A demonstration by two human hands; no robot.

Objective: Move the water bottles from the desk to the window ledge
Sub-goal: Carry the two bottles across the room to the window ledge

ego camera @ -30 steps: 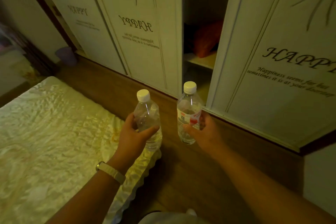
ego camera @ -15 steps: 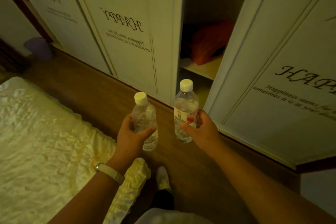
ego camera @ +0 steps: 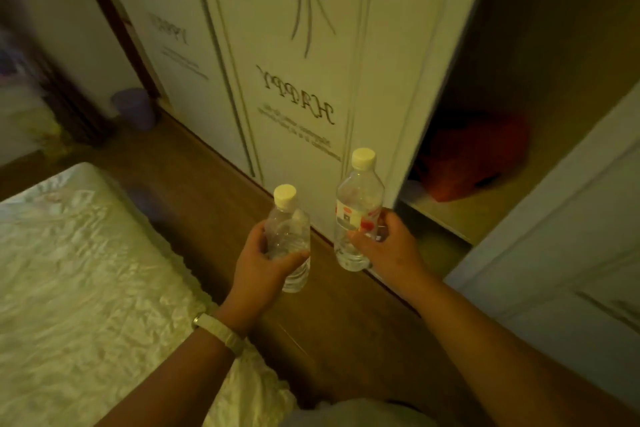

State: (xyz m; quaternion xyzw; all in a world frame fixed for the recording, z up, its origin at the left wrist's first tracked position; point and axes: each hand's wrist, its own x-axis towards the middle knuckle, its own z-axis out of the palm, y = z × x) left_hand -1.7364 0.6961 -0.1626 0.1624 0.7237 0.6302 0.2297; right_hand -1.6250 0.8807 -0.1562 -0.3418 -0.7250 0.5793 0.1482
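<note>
The left hand [ego camera: 258, 263] is gripping an unlabelled water bottle [ego camera: 289, 239]; the right hand [ego camera: 389, 250] is gripping a seemingly red-labelled water bottle [ego camera: 358, 215], both upright above the wooden floor [ego camera: 207, 177].

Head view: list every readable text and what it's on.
"HAPPY", mirror-reversed script, on the middle cream wardrobe door.
Left cream wardrobe door: similar script word, too blurred to read.
Small print under both: too blurred.
Red-and-white label on the clear plastic water bottle in the right hand: unreadable.
</note>
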